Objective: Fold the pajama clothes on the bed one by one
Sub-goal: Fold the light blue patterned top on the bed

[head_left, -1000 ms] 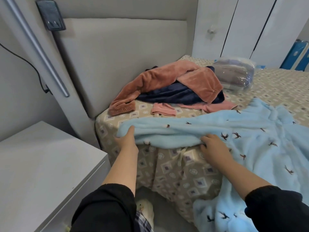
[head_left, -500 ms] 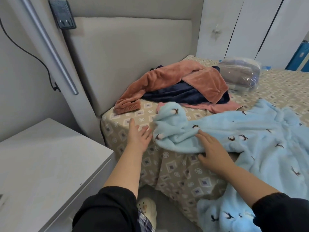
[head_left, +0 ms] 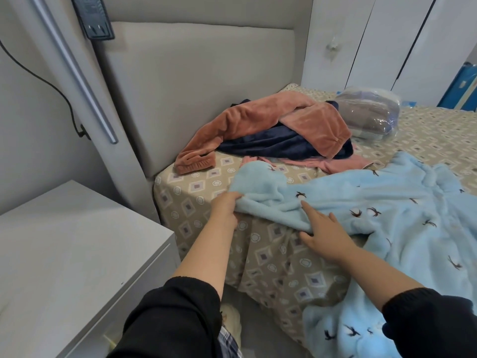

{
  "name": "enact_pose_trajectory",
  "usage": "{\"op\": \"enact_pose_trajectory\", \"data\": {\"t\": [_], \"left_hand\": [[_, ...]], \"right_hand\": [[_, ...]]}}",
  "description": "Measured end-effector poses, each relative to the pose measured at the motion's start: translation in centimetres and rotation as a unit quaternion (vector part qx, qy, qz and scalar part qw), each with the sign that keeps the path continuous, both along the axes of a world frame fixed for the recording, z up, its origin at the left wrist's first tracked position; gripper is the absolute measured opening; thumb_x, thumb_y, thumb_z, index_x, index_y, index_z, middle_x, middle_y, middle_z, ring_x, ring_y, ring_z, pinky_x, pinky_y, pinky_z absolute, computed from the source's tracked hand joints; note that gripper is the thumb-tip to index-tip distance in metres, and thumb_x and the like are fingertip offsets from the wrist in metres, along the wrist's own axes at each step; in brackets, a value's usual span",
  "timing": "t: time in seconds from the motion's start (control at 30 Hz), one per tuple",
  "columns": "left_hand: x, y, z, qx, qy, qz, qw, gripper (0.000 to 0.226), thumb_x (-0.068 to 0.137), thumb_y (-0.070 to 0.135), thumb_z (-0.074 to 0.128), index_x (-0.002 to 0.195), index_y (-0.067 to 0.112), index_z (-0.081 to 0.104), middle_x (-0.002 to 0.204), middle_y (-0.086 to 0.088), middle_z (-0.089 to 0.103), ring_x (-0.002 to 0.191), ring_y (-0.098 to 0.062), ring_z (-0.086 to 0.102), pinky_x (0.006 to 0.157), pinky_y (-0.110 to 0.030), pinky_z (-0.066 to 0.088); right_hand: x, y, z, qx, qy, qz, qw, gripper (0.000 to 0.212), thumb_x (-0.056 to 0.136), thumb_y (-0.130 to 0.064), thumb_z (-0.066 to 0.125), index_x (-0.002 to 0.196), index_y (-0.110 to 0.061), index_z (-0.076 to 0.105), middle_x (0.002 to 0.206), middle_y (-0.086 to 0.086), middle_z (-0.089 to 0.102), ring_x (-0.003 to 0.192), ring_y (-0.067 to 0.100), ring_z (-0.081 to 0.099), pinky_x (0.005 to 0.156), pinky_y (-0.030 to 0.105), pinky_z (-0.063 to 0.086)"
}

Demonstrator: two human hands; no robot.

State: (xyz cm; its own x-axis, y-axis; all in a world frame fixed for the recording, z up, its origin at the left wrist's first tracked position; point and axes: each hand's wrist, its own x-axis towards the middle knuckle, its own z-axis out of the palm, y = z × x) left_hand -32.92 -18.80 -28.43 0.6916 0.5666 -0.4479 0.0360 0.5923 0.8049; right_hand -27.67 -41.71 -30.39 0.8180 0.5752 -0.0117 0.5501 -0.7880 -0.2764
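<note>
Pinching the blue pajama [head_left: 387, 202] by its folded-over sleeve end near the bed [head_left: 271, 257] corner, my left hand [head_left: 225, 210] curls its fingers on the fleece. My right hand [head_left: 327, 233] lies just beside it, fingers straight on the cloth. The pajama spreads across the bed and hangs over its edge.

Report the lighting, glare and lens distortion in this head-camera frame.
Head view: light is soft and even, with only a faint shadow under the edge of the light blue fleece pajama top; small glare patches on the clear plastic bag; wide-angle distortion makes the white wardrobe doors lean toward the right frame edge.
</note>
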Motion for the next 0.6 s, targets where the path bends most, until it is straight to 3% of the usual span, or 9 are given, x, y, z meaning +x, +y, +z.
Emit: {"op": "enact_pose_trajectory", "data": {"t": [0.1,0.17,0.2,0.3,0.37,0.43,0.5,0.53,0.6], "left_hand": [[-2.2,-0.4,2.9,0.028,-0.053,0.153,0.986,0.079,0.074,-0.009,0.051,0.145,0.024,0.038,0.13,-0.003,0.049,0.107,-0.022,0.056,0.09,-0.037,0.053],[-3.8,-0.4,3.5,0.081,-0.098,0.235,0.964,0.082,0.08,-0.014,0.041,0.15,0.026,0.026,0.129,0.002,0.044,0.1,-0.012,0.057,0.079,-0.022,0.053],[-4.4,-0.1,3.5,0.075,-0.116,0.277,0.951,0.081,0.081,-0.011,0.041,0.151,0.026,0.023,0.132,0.001,0.045,0.101,-0.013,0.058,0.081,-0.024,0.054],[-4.8,1.9,2.2,-0.073,-0.104,0.34,0.932,0.081,0.085,0.006,0.055,0.151,0.029,0.015,0.131,-0.003,0.044,0.107,-0.028,0.057,0.092,-0.043,0.052],[-4.6,3.1,1.2,-0.174,-0.098,0.303,0.932,0.074,0.08,0.024,0.066,0.145,0.025,0.03,0.126,-0.004,0.054,0.103,-0.03,0.061,0.087,-0.046,0.054],[-4.3,3.6,-0.3,-0.161,-0.085,0.218,0.959,0.061,0.077,0.039,0.066,0.133,0.021,0.049,0.126,0.001,0.061,0.107,-0.026,0.063,0.089,-0.046,0.054],[-3.2,4.4,-1.8,-0.093,-0.08,0.18,0.976,0.029,0.089,0.03,0.056,0.117,0.029,0.05,0.131,0.006,0.055,0.115,-0.019,0.055,0.091,-0.04,0.053],[-3.2,4.4,-1.1,-0.06,-0.079,0.216,0.971,0.055,0.09,0.017,0.053,0.141,0.032,0.04,0.135,0.004,0.051,0.117,-0.02,0.053,0.089,-0.038,0.053],[-4.0,4.2,1.6,0.065,-0.059,0.307,0.948,0.074,0.086,-0.006,0.044,0.151,0.023,0.026,0.148,-0.001,0.041,0.127,-0.022,0.048,0.101,-0.033,0.046]], "right_hand": [[-0.4,0.6,0.3,0.011,0.004,-0.004,1.0,0.081,0.09,-0.04,0.052,0.154,-0.021,0.005,0.152,0.002,0.035,0.14,0.018,0.031,0.119,0.043,0.011],[-0.7,1.1,0.5,0.005,-0.005,0.006,1.0,0.082,0.088,-0.044,0.054,0.153,-0.021,0.009,0.156,0.001,0.025,0.142,0.019,0.026,0.118,0.044,0.014],[-0.8,1.3,0.5,-0.004,-0.014,0.009,1.0,0.081,0.088,-0.045,0.055,0.153,-0.022,0.013,0.159,0.001,0.019,0.143,0.02,0.022,0.118,0.043,0.016],[-0.9,1.6,0.4,-0.008,-0.054,0.014,0.998,0.064,0.085,-0.043,0.059,0.141,-0.021,0.037,0.161,0.003,0.009,0.145,0.025,0.017,0.117,0.038,0.018],[-1.1,1.9,0.2,0.025,-0.071,0.026,0.997,0.045,0.082,-0.036,0.064,0.12,-0.017,0.051,0.16,0.005,0.013,0.144,0.025,0.02,0.115,0.038,0.022],[-1.2,2.4,0.1,0.045,-0.068,0.035,0.996,0.032,0.08,-0.031,0.065,0.105,-0.016,0.051,0.158,0.006,0.023,0.141,0.024,0.026,0.113,0.04,0.026],[-1.4,2.8,0.2,0.046,-0.054,0.037,0.997,0.034,0.083,-0.028,0.062,0.112,-0.015,0.049,0.149,0.007,0.037,0.132,0.022,0.037,0.109,0.038,0.031],[-1.5,3.0,0.3,0.038,-0.052,0.033,0.997,0.039,0.087,-0.025,0.058,0.123,-0.012,0.047,0.142,0.008,0.044,0.126,0.023,0.042,0.105,0.036,0.033],[-1.5,3.6,0.7,0.054,-0.064,0.025,0.996,0.044,0.094,-0.017,0.049,0.136,-0.005,0.043,0.136,0.012,0.05,0.12,0.027,0.046,0.103,0.035,0.033]]}}
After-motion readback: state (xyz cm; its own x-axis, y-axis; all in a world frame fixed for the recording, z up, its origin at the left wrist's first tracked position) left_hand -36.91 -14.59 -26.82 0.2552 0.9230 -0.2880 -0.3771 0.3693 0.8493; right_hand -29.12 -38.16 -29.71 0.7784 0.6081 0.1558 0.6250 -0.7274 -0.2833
